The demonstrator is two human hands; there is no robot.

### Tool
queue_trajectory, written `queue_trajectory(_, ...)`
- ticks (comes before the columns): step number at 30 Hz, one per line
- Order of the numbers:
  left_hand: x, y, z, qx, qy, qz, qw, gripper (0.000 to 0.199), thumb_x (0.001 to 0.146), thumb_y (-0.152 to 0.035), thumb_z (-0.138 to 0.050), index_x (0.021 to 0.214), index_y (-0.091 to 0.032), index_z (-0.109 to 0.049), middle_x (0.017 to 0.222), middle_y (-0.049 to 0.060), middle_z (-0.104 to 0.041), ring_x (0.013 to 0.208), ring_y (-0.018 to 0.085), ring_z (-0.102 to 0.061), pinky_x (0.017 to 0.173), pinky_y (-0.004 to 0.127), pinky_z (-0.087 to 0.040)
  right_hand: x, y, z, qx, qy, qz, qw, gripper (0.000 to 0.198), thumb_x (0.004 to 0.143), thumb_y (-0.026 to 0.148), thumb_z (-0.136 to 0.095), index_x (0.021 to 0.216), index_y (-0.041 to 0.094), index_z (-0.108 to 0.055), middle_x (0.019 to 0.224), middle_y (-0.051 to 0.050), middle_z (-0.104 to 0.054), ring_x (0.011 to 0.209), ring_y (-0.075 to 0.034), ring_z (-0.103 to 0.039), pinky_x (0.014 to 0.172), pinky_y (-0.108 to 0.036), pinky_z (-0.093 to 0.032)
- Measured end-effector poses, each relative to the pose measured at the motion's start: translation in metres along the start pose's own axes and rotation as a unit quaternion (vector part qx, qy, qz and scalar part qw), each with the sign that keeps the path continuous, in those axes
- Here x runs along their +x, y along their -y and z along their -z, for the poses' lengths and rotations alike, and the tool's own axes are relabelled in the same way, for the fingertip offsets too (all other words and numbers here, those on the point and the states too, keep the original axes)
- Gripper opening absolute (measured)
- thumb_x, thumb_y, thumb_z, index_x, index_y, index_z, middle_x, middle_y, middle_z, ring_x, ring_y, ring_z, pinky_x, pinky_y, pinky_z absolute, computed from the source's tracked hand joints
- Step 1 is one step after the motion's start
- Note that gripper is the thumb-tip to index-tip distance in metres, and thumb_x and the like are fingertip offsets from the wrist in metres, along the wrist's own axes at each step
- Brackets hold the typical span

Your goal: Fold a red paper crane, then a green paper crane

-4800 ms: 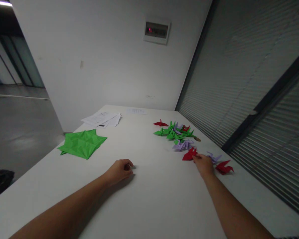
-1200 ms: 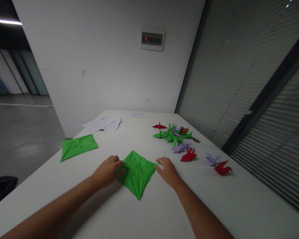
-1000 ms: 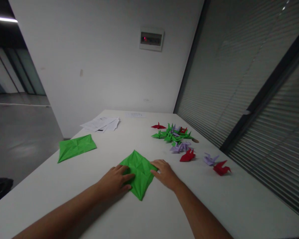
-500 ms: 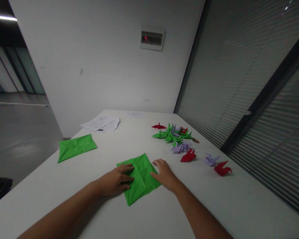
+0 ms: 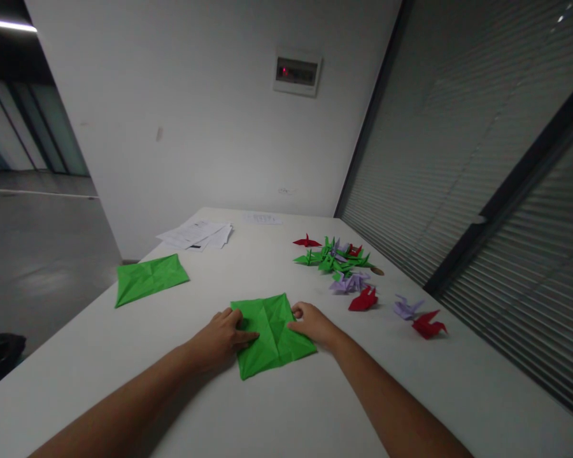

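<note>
A creased square sheet of green origami paper [image 5: 273, 337] lies on the white table in front of me. At its left edge is my left hand [image 5: 223, 338], fingers bent round the edge and one finger stretched over the paper. My right hand [image 5: 314, 326] pinches the right edge, thumb on top and fingers curled. Both hands hold the sheet, which stays nearly flat. Fold lines cross its middle.
Another creased green sheet [image 5: 153, 278] lies at the table's left edge. Printed papers [image 5: 195, 234] are behind it. To the right sits a pile of folded paper cranes [image 5: 334, 257], with a red crane [image 5: 428, 325] and a purple crane [image 5: 407, 308] nearer the blinds.
The green sheet has turned slightly, its edges now squarer to me. My left hand has drawn back from lying flat to its left edge; my right fingers have closed on the right edge.
</note>
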State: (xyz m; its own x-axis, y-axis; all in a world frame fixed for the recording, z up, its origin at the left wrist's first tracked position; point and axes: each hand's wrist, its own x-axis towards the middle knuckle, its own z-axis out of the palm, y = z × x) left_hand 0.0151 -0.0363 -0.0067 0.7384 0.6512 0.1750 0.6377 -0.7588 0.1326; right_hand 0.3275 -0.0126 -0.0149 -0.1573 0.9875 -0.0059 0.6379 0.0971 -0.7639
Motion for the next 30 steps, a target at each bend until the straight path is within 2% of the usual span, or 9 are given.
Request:
queue_trajectory(6, -0.001, 0.002, 0.001, -0.005, 0.013, 0.021, 1.0, 0.042, 0.097, -0.031, -0.061, 0.136, -0.046, -0.064, 0.101, 0.007, -0.053, 0.094, 0.025, -0.05, 0.082, 0.037, -0.041, 0.008, 0.01, -0.003, 0.098, -0.009, 0.014, 0.995, 0.019, 0.069, 0.025, -0.071, 0.084, 0.02, -0.061, 0.085, -0.001, -0.068, 0.083, -0.021, -0.063, 0.073, -0.03, -0.048)
queue_trajectory(10, -0.003, 0.004, 0.0, -0.037, 0.001, 0.024, 0.999, 0.042, 0.096, -0.029, -0.061, 0.134, -0.047, -0.065, 0.102, 0.008, -0.055, 0.095, 0.026, -0.052, 0.084, 0.04, -0.043, 0.01, 0.014, -0.007, 0.225, -0.013, -0.021, 0.974, 0.03, 0.069, 0.032, -0.07, 0.091, 0.024, -0.052, 0.081, 0.002, -0.065, 0.07, -0.019, -0.063, 0.06, -0.028, -0.047)
queue_trajectory(13, -0.004, 0.008, -0.003, -0.092, -0.027, 0.035, 0.995, 0.045, 0.092, -0.026, -0.065, 0.134, -0.042, -0.066, 0.107, 0.009, -0.057, 0.099, 0.027, -0.053, 0.089, 0.043, -0.045, 0.01, 0.012, -0.011, 0.279, -0.033, -0.024, 0.959, 0.037, 0.066, 0.033, -0.071, 0.093, 0.026, -0.047, 0.081, 0.003, -0.065, 0.061, -0.017, -0.06, 0.053, -0.026, -0.045)
queue_trajectory(16, -0.003, 0.013, -0.008, -0.167, -0.077, 0.071, 0.98, 0.051, 0.086, -0.027, -0.071, 0.136, -0.03, -0.066, 0.117, 0.011, -0.057, 0.107, 0.03, -0.054, 0.096, 0.047, -0.048, 0.01, 0.006, -0.015, 0.293, -0.069, 0.002, 0.954, 0.037, 0.066, 0.032, -0.072, 0.093, 0.025, -0.048, 0.083, 0.002, -0.064, 0.065, -0.017, -0.06, 0.055, -0.025, -0.045)
queue_trajectory(18, -0.001, 0.016, -0.012, -0.226, -0.127, 0.114, 0.959, 0.052, 0.085, -0.029, -0.071, 0.136, -0.026, -0.064, 0.123, 0.012, -0.055, 0.113, 0.03, -0.054, 0.102, 0.049, -0.047, 0.009, 0.003, -0.016, 0.298, -0.089, 0.018, 0.95, 0.036, 0.067, 0.032, -0.071, 0.094, 0.025, -0.049, 0.084, 0.001, -0.063, 0.072, -0.019, -0.062, 0.058, -0.025, -0.046)
queue_trajectory(21, 0.002, 0.019, -0.016, -0.332, -0.196, 0.173, 0.906, 0.058, 0.083, -0.032, -0.071, 0.139, -0.026, -0.057, 0.127, 0.01, -0.052, 0.115, 0.027, -0.057, 0.106, 0.049, -0.048, 0.007, 0.003, -0.018, 0.3, -0.121, 0.039, 0.945, 0.034, 0.07, 0.033, -0.071, 0.095, 0.025, -0.05, 0.086, -0.001, -0.063, 0.074, -0.019, -0.061, 0.062, -0.027, -0.049)
queue_trajectory(25, 0.006, 0.016, -0.018, -0.533, -0.199, 0.203, 0.797, 0.078, 0.076, -0.033, -0.077, 0.147, -0.028, -0.045, 0.129, 0.01, -0.056, 0.101, 0.023, -0.066, 0.09, 0.043, -0.057, 0.004, 0.009, -0.021, 0.261, -0.161, 0.087, 0.948, 0.027, 0.075, 0.036, -0.069, 0.093, 0.024, -0.054, 0.089, -0.004, -0.064, 0.079, -0.021, -0.061, 0.066, -0.028, -0.05)
queue_trajectory(27, 0.008, 0.013, -0.015, -0.596, -0.193, 0.212, 0.75, 0.077, 0.074, -0.033, -0.08, 0.144, -0.026, -0.047, 0.117, 0.009, -0.063, 0.095, 0.022, -0.068, 0.082, 0.039, -0.057, 0.003, 0.012, -0.021, 0.243, -0.166, 0.106, 0.95, 0.024, 0.076, 0.038, -0.069, 0.09, 0.023, -0.056, 0.089, -0.004, -0.064, 0.081, -0.021, -0.061, 0.067, -0.028, -0.05)
queue_trajectory(30, 0.008, 0.009, -0.009, -0.596, -0.213, 0.229, 0.739, 0.058, 0.069, -0.032, -0.083, 0.122, -0.018, -0.063, 0.094, 0.006, -0.069, 0.087, 0.022, -0.067, 0.078, 0.036, -0.055, 0.0, 0.015, -0.02, 0.248, -0.143, 0.107, 0.952, 0.022, 0.078, 0.039, -0.069, 0.088, 0.022, -0.06, 0.086, -0.004, -0.065, 0.075, -0.019, -0.061, 0.065, -0.027, -0.049)
